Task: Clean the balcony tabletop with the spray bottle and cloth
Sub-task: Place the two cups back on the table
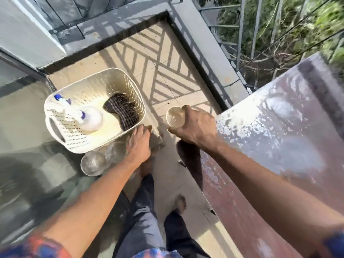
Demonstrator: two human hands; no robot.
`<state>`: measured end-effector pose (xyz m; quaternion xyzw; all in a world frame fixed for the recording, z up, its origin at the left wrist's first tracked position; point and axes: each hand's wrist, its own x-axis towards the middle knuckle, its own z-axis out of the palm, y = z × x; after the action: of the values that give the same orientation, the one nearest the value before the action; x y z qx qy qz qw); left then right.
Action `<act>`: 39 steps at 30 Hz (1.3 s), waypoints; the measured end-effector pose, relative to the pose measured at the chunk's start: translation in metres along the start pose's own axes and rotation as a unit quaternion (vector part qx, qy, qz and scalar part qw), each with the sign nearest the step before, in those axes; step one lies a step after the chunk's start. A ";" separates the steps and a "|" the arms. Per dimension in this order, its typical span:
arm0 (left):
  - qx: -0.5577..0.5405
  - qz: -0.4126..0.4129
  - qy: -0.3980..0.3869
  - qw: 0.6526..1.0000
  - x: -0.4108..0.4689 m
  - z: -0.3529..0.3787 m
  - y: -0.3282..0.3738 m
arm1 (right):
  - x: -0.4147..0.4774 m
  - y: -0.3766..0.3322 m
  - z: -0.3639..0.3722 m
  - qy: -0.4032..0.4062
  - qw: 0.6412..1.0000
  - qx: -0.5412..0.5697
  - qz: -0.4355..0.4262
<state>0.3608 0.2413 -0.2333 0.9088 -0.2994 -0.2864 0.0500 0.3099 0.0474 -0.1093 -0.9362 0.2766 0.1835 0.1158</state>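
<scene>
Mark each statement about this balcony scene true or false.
1. The spray bottle lies in the basket. True.
2. The cloth is spread on the tabletop. False: the cloth lies in the basket, off the tabletop.
3. The right hand grips a cup. True.
4. The left hand holds the spray bottle. False: the left hand reaches down by the basket's near corner, clear of the bottle.

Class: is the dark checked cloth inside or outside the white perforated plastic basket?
Inside: the dark checked cloth lies bunched in the white perforated plastic basket, beside the white spray bottle.
</scene>
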 end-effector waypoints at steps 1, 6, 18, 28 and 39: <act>0.019 -0.015 -0.032 0.999 0.004 0.000 0.000 | -0.001 0.000 0.002 0.003 1.000 -0.001 -0.001; 0.092 -0.045 -0.113 0.988 0.016 -0.002 -0.003 | 0.000 0.004 0.011 0.040 0.999 0.007 -0.004; 0.033 0.041 -0.028 0.998 -0.015 -0.067 0.018 | -0.007 0.006 -0.015 0.083 0.955 0.281 0.053; -0.065 0.074 0.127 0.987 -0.057 -0.177 0.078 | -0.093 0.080 -0.075 0.214 0.861 0.437 0.149; -0.269 0.114 0.101 0.951 -0.089 -0.145 0.259 | -0.269 0.255 -0.011 0.231 0.797 0.460 0.315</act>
<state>0.2487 0.0689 -0.0016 0.8455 -0.3067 -0.2555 0.3547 -0.0395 -0.0376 -0.0189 -0.6482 0.6269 -0.1608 0.4012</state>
